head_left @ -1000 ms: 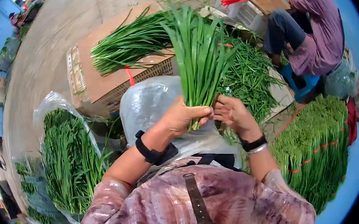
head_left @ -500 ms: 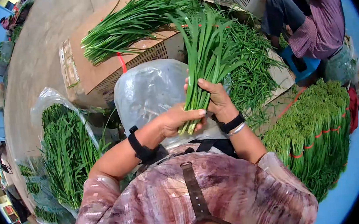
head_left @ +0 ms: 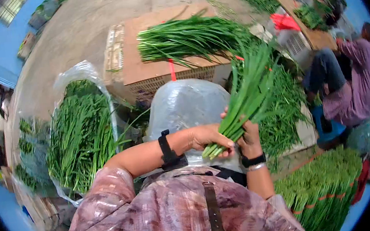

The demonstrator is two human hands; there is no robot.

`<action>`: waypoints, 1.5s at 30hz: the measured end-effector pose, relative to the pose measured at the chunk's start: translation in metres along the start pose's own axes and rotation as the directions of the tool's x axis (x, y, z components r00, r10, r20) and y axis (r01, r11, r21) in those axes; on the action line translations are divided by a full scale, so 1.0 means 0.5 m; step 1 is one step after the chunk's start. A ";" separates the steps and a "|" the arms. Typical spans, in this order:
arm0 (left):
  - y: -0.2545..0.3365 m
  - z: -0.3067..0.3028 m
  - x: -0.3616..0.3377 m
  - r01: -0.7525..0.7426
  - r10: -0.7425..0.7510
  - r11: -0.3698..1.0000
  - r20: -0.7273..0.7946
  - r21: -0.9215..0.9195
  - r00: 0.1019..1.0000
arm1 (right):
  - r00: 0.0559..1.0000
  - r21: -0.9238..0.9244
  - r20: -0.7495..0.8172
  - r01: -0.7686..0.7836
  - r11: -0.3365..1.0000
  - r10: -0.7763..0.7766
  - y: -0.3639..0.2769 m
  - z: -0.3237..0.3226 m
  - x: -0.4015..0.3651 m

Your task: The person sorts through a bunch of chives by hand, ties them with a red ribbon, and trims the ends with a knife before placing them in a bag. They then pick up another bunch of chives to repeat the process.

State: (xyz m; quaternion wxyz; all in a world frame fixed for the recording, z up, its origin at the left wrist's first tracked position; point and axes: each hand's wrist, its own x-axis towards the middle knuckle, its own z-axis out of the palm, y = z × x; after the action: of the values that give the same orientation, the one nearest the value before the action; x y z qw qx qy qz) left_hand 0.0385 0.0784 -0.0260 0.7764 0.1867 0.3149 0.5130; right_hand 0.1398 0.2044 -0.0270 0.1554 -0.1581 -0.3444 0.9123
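Gripping chive bunch (head_left: 249, 91) at cut stem ends: left hand (head_left: 206, 136) fingers pinched around stems, right hand (head_left: 251, 136) curled behind. Leaning up-right, in front of clear plastic bag (head_left: 184, 109).

A bunch of long green chives (head_left: 242, 105), cut ends lowermost, leaves fanning up and tilted right.
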 end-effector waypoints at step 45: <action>0.598 -0.293 -0.339 0.072 0.827 0.349 -0.343 0.934 0.445 | 0.606 -0.263 0.773 0.573 -0.776 0.185 -0.084 0.314 0.537</action>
State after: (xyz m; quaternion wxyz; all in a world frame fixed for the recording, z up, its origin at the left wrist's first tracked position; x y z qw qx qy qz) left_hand -0.3110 0.0396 0.1003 0.1580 0.3725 0.7708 0.4922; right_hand -0.1569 0.2490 0.0645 0.1786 0.1601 -0.9665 -0.0918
